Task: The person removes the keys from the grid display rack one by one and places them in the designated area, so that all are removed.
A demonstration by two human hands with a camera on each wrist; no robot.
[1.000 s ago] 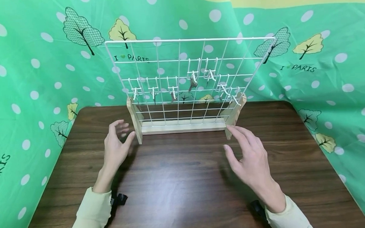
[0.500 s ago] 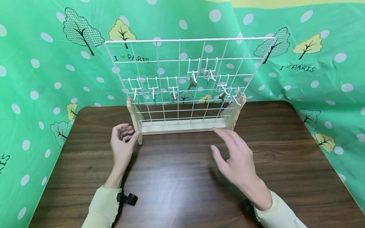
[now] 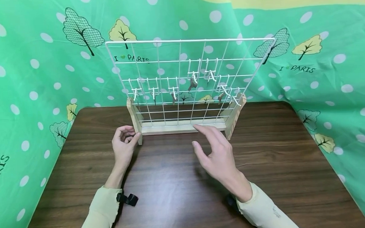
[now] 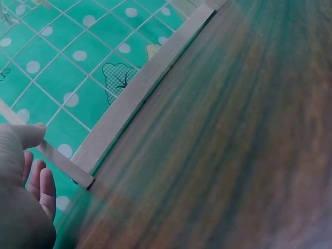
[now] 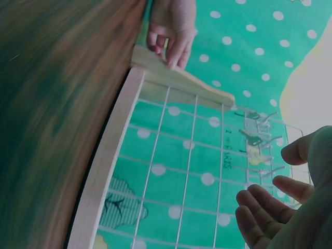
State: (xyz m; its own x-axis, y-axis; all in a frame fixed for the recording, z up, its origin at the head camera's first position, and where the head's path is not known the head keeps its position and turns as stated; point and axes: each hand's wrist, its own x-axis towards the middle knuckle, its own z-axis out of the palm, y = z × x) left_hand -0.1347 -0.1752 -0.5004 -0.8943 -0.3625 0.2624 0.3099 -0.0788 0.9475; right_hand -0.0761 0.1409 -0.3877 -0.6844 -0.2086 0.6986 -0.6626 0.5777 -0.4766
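Observation:
A white wire grid rack (image 3: 190, 41) stands upright on the wooden table between two pale wooden side legs. Beside its left leg (image 3: 134, 117) is my left hand (image 3: 123, 144); the thumb touches the leg's edge and the other fingers lie loosely bent outside it. Before the rack's wooden base bar (image 3: 168, 128) hovers my right hand (image 3: 218, 153), thumb and fingers spread and holding nothing. White hooks hang on the grid, and several bear small metal keys, among them a dark key (image 3: 193, 81) in the upper row and another key (image 3: 173, 96) lower down.
A green dotted cloth (image 3: 320, 75) printed with trees hangs behind and at both sides of the brown table (image 3: 179, 194). The rack's right leg (image 3: 235, 115) stands to the right of my right hand. Black straps (image 3: 128, 198) are at my wrists.
My right hand has moved left from the rack's right leg to before the middle of the base bar. My left hand has come in against the left leg. The rack has stayed put.

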